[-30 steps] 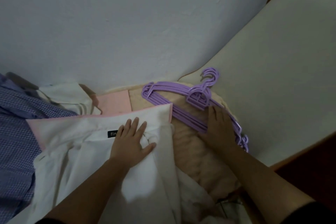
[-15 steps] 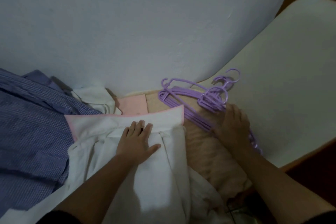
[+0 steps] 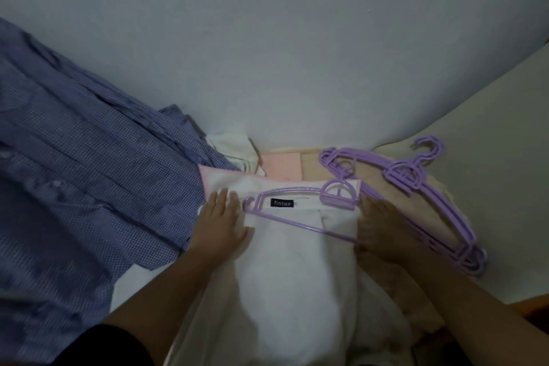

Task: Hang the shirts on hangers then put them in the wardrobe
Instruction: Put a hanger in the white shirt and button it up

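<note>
One purple hanger (image 3: 300, 211) lies between both hands' fingers (image 3: 221, 202).

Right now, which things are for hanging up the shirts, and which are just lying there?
For the job:
white shirt
purple hanger lying on it
stack of purple hangers
blue checked shirt
left hand
right hand

Just lying about:
pink cloth
beige cloth under the hangers
</note>
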The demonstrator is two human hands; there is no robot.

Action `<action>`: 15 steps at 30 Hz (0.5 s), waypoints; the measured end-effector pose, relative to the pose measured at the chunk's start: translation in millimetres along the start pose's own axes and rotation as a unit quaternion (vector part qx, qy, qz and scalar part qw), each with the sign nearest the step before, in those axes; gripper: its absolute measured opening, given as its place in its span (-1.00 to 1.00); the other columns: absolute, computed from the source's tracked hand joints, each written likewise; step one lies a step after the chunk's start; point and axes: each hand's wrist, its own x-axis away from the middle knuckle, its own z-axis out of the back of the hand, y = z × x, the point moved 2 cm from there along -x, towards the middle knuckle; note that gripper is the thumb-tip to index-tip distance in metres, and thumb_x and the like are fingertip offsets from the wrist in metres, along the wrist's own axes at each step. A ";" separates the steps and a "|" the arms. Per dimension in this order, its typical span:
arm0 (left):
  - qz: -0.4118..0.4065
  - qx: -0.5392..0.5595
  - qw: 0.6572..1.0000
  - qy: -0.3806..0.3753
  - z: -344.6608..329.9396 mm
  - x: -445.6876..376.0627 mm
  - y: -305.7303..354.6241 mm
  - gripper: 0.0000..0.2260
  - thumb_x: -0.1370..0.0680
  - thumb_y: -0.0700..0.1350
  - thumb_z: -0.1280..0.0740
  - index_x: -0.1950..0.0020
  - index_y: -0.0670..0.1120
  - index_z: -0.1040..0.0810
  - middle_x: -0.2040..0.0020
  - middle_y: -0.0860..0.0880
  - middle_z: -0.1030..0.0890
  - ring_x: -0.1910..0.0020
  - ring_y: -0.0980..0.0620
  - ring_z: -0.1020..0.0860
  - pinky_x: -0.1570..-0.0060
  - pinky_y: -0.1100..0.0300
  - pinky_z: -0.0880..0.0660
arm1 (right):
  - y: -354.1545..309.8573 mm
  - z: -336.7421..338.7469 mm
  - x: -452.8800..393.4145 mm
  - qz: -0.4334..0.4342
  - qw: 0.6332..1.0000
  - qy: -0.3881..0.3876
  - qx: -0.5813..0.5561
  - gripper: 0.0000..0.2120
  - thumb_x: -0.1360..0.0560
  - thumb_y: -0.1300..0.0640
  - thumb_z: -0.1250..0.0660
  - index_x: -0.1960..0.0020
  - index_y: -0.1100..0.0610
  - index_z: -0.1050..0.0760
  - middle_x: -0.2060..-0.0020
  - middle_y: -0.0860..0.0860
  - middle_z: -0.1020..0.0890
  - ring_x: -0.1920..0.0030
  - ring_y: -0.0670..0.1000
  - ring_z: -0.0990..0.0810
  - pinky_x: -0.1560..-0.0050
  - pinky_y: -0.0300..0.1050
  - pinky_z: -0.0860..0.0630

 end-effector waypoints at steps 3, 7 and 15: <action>0.033 -0.008 0.998 0.047 -3.2 -2.0 -17.0 -0.54 -0.49 0.09 -0.22 -0.33 -0.09 -0.46 -0.38 -0.33 -0.39 -0.40 -0.38 -0.30 -0.34 -0.22 -0.28 | -23.6 12.0 3.4 0.019 0.999 0.044 -0.008 0.10 -0.09 -0.27 -0.37 -0.43 0.36 -0.21 -0.38 0.24 -0.35 -0.38 0.21 -0.35 -0.41 -0.04 -0.13; 0.081 0.133 0.988 0.021 -10.1 -5.4 -35.9 -0.70 -0.45 0.10 -0.24 -0.17 0.14 -0.45 -0.25 -0.12 -0.41 -0.11 -0.18 -0.49 -0.08 0.03 -0.51 | -47.0 18.1 1.5 0.039 0.999 0.014 -0.003 0.06 -0.30 -0.19 -0.47 -0.53 0.17 0.07 -0.51 0.05 -0.09 -0.49 0.02 -0.08 -0.43 -0.20 0.09; 0.108 0.377 0.920 -0.010 24.4 -12.0 -22.6 -0.61 -0.53 -0.24 -0.34 -0.36 -0.09 -0.47 -0.22 -0.04 -0.53 -0.10 -0.07 -0.54 -0.11 0.04 -0.53 | -77.4 21.4 -6.8 0.040 0.998 0.016 -0.047 0.03 -0.29 -0.13 -0.51 -0.53 0.15 0.00 -0.51 0.05 -0.14 -0.47 0.06 -0.11 -0.45 -0.16 -0.01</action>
